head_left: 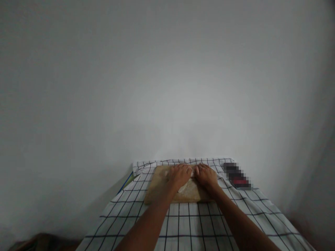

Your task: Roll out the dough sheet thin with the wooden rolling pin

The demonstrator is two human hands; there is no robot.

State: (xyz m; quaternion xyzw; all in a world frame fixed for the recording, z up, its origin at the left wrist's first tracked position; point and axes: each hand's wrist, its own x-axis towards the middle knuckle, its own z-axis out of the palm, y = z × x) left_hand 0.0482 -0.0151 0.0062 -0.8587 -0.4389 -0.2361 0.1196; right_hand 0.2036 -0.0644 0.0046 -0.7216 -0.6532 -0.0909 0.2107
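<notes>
A wooden board (154, 190) lies on the checked cloth, with whitish smears on its surface. Over its far half, my left hand (180, 175) is curled down with the fingers bent together. Close to its right, my right hand (206, 175) is curled in the same way. A pale, dough-like piece (193, 173) shows in the narrow gap between them, and both hands seem to press on it. Most of that piece is hidden under the fingers. A thin pale flap (182, 188) rests on the board just below my left hand.
White cloth with dark grid lines (183, 223) covers the table, rumpled at the far left corner. A blurred dark object with a red patch (239, 181) lies right of the board. Behind the table rises a plain wall (167, 87). Something brown (42, 240) sits low at left.
</notes>
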